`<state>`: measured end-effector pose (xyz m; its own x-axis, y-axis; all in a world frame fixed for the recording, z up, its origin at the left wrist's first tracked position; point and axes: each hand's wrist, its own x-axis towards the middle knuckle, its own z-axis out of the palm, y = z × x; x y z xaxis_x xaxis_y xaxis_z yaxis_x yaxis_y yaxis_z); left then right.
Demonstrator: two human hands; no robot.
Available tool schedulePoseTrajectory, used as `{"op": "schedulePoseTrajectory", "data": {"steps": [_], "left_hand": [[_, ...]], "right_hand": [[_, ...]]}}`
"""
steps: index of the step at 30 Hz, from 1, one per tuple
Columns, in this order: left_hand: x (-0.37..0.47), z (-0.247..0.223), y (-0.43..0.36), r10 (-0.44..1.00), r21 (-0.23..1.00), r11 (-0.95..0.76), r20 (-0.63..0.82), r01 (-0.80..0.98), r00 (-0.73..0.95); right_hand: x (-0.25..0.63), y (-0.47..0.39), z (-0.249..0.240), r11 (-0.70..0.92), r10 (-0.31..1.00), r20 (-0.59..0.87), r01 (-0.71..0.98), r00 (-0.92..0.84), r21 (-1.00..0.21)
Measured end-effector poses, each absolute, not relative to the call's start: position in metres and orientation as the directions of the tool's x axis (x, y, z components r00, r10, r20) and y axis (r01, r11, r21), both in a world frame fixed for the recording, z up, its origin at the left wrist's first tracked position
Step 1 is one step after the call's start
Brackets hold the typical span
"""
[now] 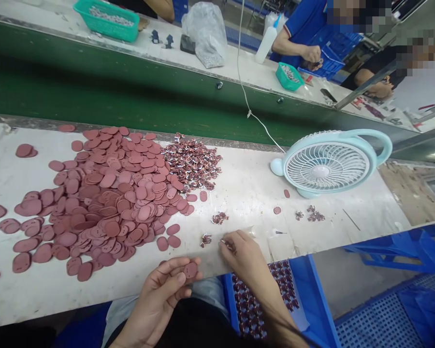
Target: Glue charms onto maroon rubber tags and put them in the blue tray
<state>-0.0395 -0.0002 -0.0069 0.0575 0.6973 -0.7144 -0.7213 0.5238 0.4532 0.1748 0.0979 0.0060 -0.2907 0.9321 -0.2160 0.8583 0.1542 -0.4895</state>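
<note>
Near and right of the big disc pile (108, 203) on the table (242, 188), the left hand (161, 291) pinches 1 reddish disc (191, 270), while the right hand (248, 258) is at a small brown piece (229, 246), its grip I cannot tell.

Your bench (246, 183): disc pile (108, 193) at left, parts heap (194, 164) against its back right, fan (326, 166) well right. Your left hand (163, 285), before the pile's right end, holds a disc (190, 270); your right hand (248, 251) sits just right. Crate (317, 295) below the front edge, under your right forearm. Second bench (159, 53) behind, bottle (267, 43) on it.
</note>
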Motion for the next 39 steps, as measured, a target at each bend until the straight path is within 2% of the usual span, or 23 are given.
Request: {"op": "schedulePoseTrajectory", "data": {"steps": [1,3,7,9,11,19,23,26,30,35,39], "left_hand": [[-0.039,-0.006,0.000,0.703,0.463,0.520,-0.709,-0.718,0.053],[-0.037,-0.002,-0.001,0.718,0.483,0.514,-0.695,-0.709,0.047],[-0.029,0.002,-0.003,0.734,0.527,0.481,-0.680,-0.700,-0.007],[-0.025,0.000,-0.004,0.752,0.561,0.463,-0.658,-0.686,-0.031],[-0.023,-0.004,-0.005,0.782,0.594,0.458,-0.623,-0.661,-0.018],[-0.020,-0.009,-0.004,0.831,0.628,0.458,-0.553,-0.630,0.052],[-0.018,-0.006,-0.003,0.815,0.642,0.471,-0.580,-0.605,0.019],[-0.018,-0.004,-0.003,0.825,0.699,0.474,-0.565,-0.535,-0.008],[-0.019,-0.004,-0.004,0.843,0.753,0.463,-0.537,-0.468,-0.030],[-0.015,-0.002,-0.005,0.815,0.702,0.491,-0.579,-0.516,-0.014],[-0.012,0.000,-0.005,0.821,0.711,0.470,-0.570,-0.524,-0.036]], "right_hand": [[0.176,0.097,0.009,0.129,0.930,-0.236,0.852,-0.281,-0.507],[0.179,0.093,0.019,0.040,0.922,-0.278,0.782,-0.268,-0.622],[0.179,0.072,0.039,-0.119,0.918,-0.244,0.370,-0.313,-0.922],[0.172,0.060,0.044,-0.142,0.926,-0.199,0.193,-0.321,-0.971],[0.164,0.052,0.045,-0.189,0.930,-0.217,0.119,-0.297,-0.975],[0.151,0.053,0.046,-0.277,0.899,-0.331,0.215,-0.288,-0.937],[0.152,0.054,0.047,-0.306,0.871,-0.385,0.278,-0.304,-0.911],[0.151,0.054,0.045,-0.344,0.857,-0.419,0.272,-0.301,-0.899],[0.152,0.055,0.047,-0.322,0.864,-0.399,0.271,-0.308,-0.907],[0.155,0.057,0.052,-0.174,0.879,-0.326,0.404,-0.347,-0.898],[0.153,0.052,0.050,-0.232,0.893,-0.336,0.334,-0.300,-0.914]]}}
